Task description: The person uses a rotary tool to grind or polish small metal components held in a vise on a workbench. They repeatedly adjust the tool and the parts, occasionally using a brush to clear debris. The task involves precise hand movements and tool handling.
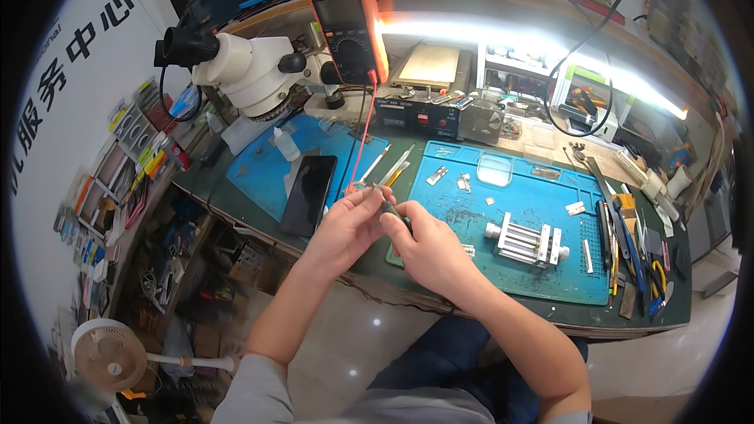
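My left hand point(351, 224) is closed in a pinch at the bench's front edge. Between its fingertips shows a small metallic piece point(366, 185), too small to name. Close beside it, my right hand point(428, 247) grips a slim dark-handled tool point(394, 212). Its front end points up and left, meeting the left fingertips; the kind of tool cannot be made out. Just left of the hands lies a black smartphone point(309, 195) on a blue mat point(255, 165). Beyond the fingers, a few thin pen-like tools point(398, 166) rest on the bench.
A blue work mat point(471, 283) at right holds a metal clamp fixture point(528, 241), small metal parts and a clear box point(495, 170). Pliers and tweezers point(620, 243) crowd its right side. Behind stand a microscope point(255, 71), an orange multimeter point(350, 35) with hanging leads, and a dropper bottle point(286, 144).
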`<move>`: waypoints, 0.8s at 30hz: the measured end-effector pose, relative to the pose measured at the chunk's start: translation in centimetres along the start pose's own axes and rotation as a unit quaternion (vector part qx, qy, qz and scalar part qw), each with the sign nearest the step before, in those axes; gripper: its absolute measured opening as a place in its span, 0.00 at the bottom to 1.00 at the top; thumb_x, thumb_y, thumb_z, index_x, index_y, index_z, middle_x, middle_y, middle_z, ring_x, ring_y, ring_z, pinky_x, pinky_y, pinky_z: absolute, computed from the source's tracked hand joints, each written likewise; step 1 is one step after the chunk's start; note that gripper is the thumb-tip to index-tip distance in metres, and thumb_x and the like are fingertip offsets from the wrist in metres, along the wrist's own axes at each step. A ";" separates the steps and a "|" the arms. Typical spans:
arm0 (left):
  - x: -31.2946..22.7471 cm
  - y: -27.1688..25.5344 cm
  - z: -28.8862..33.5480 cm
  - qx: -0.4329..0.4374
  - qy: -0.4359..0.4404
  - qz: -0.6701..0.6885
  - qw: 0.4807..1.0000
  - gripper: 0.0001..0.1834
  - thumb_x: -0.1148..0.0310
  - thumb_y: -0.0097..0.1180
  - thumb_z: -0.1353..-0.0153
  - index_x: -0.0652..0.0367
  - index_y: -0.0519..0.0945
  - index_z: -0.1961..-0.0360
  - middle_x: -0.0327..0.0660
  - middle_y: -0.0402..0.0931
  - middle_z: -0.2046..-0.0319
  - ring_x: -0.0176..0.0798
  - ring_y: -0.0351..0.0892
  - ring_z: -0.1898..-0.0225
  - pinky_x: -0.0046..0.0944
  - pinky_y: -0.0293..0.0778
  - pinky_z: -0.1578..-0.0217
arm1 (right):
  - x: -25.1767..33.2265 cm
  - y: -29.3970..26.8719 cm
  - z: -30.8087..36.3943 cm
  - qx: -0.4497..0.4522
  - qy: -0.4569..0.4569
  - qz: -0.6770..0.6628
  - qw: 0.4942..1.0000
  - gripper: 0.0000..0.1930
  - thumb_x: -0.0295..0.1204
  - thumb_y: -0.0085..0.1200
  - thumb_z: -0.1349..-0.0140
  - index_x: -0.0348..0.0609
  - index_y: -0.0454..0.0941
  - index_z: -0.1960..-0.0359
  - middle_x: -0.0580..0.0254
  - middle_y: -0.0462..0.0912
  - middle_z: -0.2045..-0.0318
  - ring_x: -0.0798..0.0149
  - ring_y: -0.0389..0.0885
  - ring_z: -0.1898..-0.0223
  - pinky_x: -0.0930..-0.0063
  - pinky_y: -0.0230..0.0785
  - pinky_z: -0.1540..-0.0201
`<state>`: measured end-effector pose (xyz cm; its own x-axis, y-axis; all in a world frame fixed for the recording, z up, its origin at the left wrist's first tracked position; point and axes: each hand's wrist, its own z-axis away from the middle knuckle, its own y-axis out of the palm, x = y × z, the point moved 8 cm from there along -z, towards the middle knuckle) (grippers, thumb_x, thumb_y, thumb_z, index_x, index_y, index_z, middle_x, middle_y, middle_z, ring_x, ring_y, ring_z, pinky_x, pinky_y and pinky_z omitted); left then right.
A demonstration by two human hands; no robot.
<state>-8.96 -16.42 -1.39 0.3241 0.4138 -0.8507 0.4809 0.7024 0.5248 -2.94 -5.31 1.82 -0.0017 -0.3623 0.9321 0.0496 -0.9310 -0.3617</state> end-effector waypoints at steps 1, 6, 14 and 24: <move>-0.4 -1.1 -1.4 -0.002 -0.009 0.081 0.997 0.12 0.64 0.51 0.30 0.59 0.77 0.51 0.34 0.78 0.61 0.27 0.77 0.58 0.32 0.75 0.55 | -0.4 0.0 -0.5 -0.004 0.002 0.010 1.000 0.21 0.42 0.46 0.30 0.33 0.71 0.52 0.35 0.80 0.63 0.38 0.79 0.57 0.50 0.70 0.55; -3.2 -3.0 -2.3 -0.112 0.070 -0.016 0.991 0.12 0.67 0.54 0.31 0.59 0.79 0.51 0.34 0.79 0.60 0.27 0.78 0.60 0.28 0.76 0.61 | -2.4 -1.7 -3.9 -0.101 -0.035 0.121 0.987 0.21 0.41 0.51 0.34 0.31 0.72 0.54 0.41 0.78 0.62 0.38 0.79 0.58 0.53 0.72 0.54; -2.4 -1.7 -1.5 -0.100 0.045 -0.065 0.992 0.12 0.69 0.54 0.32 0.60 0.78 0.50 0.37 0.80 0.57 0.30 0.81 0.56 0.29 0.78 0.57 | 0.8 -3.6 -4.8 -0.305 -0.224 0.313 0.871 0.11 0.33 0.57 0.40 0.38 0.78 0.63 0.53 0.78 0.63 0.51 0.79 0.59 0.64 0.71 0.56; -0.6 -0.6 -2.2 -0.084 0.048 -0.070 0.993 0.13 0.69 0.53 0.31 0.62 0.76 0.49 0.40 0.80 0.56 0.32 0.80 0.55 0.32 0.78 0.55 | 2.7 -3.7 -2.0 -0.255 -0.350 0.208 0.877 0.05 0.29 0.59 0.43 0.46 0.82 0.65 0.65 0.75 0.69 0.62 0.80 0.65 0.70 0.75 0.65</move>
<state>-11.30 -15.84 -1.25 0.1799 0.3533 -0.9180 0.3707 0.8401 0.3960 -5.15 -2.87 5.61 0.5325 -0.7247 0.4374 -0.5528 -0.6890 -0.4687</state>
